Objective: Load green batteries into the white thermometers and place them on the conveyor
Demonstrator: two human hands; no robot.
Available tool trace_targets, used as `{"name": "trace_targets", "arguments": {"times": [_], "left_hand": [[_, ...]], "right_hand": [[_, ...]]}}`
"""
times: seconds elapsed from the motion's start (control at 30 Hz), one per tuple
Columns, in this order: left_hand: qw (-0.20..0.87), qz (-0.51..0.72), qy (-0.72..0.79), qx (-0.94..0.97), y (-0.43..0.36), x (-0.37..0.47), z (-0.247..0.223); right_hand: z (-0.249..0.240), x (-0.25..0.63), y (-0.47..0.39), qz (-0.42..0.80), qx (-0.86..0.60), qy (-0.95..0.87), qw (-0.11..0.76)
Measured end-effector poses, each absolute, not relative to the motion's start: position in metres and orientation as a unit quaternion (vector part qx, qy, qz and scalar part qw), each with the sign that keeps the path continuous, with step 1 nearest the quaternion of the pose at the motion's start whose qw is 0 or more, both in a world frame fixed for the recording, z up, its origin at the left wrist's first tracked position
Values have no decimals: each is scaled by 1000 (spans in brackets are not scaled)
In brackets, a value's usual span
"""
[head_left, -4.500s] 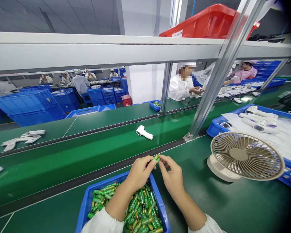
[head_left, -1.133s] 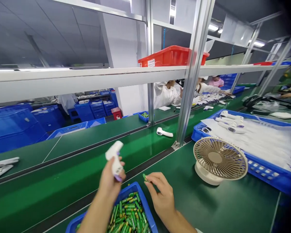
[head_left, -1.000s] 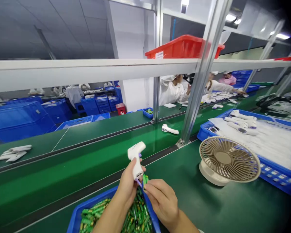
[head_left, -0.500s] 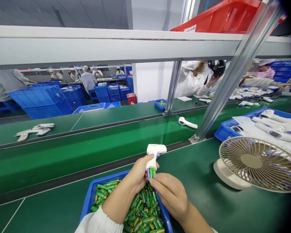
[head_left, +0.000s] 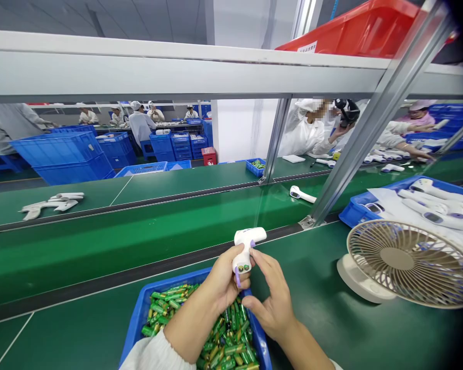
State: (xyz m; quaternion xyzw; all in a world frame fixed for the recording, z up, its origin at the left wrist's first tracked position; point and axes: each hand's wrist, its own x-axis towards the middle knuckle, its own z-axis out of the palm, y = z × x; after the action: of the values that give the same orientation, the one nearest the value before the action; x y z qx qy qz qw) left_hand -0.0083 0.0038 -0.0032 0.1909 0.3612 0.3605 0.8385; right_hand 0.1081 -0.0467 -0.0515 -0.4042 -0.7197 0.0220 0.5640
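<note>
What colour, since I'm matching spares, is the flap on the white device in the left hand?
The flap is light purple; the head view shows it.

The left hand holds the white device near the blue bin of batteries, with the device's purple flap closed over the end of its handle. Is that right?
Not quite: the head view shows the purple flap open, with two battery ends exposed in the handle. The left hand does hold the white device near the blue bin of batteries.

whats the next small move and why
Probably shut the slim purple plastic flap on the white pistol-shaped plastic device: two round green battery ends show inside it, the flap hangs open, and the right hand is open beside it.
</note>
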Motion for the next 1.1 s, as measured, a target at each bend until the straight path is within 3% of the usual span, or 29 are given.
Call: {"name": "trace_targets", "arguments": {"times": [0.53,0.83,1.1], "left_hand": [[842,403,339,120,-12,9,-6],[836,399,359,117,-9,9,-11],[826,406,379,96,-11,10,-6]], "right_hand": [[-70,100,-37,218,-389,-571,689],[-77,92,-40,157,-420,-567,691],[-73,92,-36,212,-392,-544,711]]}}
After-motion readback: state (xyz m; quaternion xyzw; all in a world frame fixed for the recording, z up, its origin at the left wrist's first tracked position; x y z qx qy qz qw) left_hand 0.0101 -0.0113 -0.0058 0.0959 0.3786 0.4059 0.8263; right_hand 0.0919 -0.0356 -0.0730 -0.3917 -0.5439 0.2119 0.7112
